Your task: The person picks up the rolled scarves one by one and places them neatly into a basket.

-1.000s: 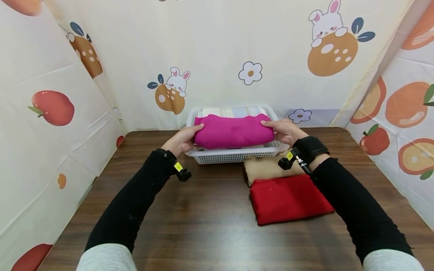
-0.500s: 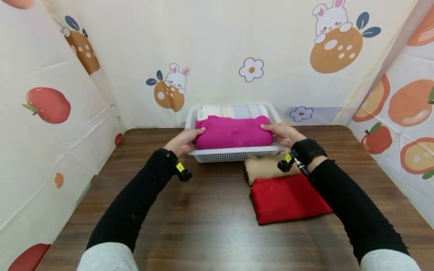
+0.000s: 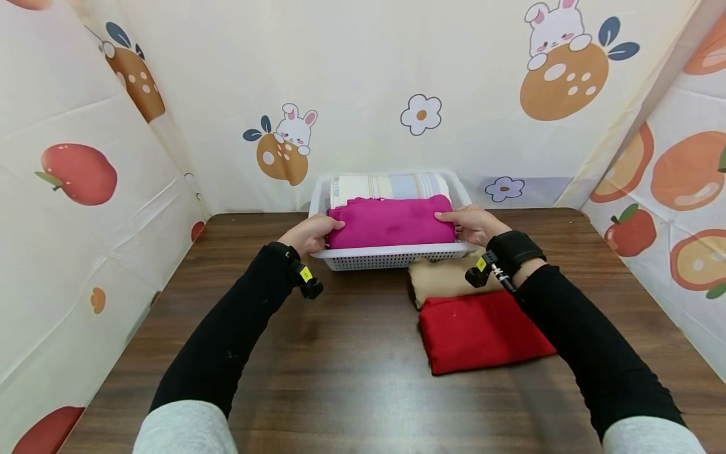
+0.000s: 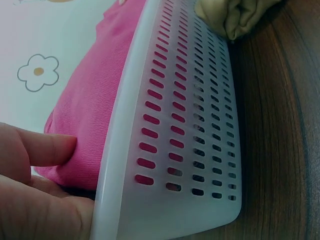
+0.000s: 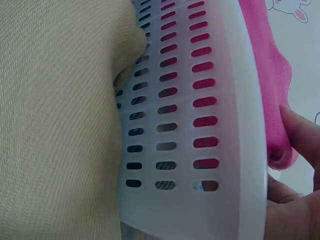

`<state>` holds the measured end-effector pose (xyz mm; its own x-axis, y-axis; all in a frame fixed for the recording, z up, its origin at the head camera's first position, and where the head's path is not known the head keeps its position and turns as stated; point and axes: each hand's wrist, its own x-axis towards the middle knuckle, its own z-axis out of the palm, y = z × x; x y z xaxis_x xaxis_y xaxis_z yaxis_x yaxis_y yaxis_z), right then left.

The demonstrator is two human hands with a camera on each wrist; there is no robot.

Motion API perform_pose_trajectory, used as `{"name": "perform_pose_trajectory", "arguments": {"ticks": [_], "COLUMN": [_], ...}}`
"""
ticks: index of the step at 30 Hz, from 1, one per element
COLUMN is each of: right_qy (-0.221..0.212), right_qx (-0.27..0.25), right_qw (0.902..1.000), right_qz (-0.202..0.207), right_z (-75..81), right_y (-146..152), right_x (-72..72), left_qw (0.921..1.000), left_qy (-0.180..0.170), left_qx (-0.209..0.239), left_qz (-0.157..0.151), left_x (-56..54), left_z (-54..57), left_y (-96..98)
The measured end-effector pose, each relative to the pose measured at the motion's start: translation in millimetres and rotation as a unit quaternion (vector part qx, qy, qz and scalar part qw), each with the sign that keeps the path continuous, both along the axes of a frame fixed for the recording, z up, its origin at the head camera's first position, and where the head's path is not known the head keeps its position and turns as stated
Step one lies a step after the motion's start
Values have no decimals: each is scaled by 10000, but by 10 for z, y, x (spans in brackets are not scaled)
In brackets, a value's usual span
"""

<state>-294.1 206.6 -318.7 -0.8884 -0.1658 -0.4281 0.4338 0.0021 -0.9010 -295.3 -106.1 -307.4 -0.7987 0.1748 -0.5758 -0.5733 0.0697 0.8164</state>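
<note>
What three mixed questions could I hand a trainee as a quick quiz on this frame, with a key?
1. True or false: the left hand and the right hand both grip the magenta cloth.

2. Fill the gap: in the head view, the striped cloth in the white basket shows ___ (in front of / behind) the magenta cloth.

3. Multiple choice: which cloth lies on the table, nearest the bottom of the head view?
A) the beige cloth
B) the red cloth
C) the striped cloth

Key: 1 true; 2 behind; 3 B.

Yellow labels (image 3: 306, 273) — too small; nothing readable
</note>
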Motion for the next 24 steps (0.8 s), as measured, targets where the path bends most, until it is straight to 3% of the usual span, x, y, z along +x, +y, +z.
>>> {"name": "perform_pose_trajectory", "arguments": {"ticks": [12, 24], "right_qy": [-34, -5], "right_qx": [307, 647], "right_qw": [9991, 9977], "right_qz": [281, 215], "right_z": [0, 43], "right_y": [-15, -30], "right_x": [-45, 11], "left_qw": [9980, 9887], "left_qy": [108, 741], "left_qx": [-590, -1276], "left_qz": [-221, -270], "left_x": [-11, 127], "left_z": [13, 20], "left_y": [28, 81]}}
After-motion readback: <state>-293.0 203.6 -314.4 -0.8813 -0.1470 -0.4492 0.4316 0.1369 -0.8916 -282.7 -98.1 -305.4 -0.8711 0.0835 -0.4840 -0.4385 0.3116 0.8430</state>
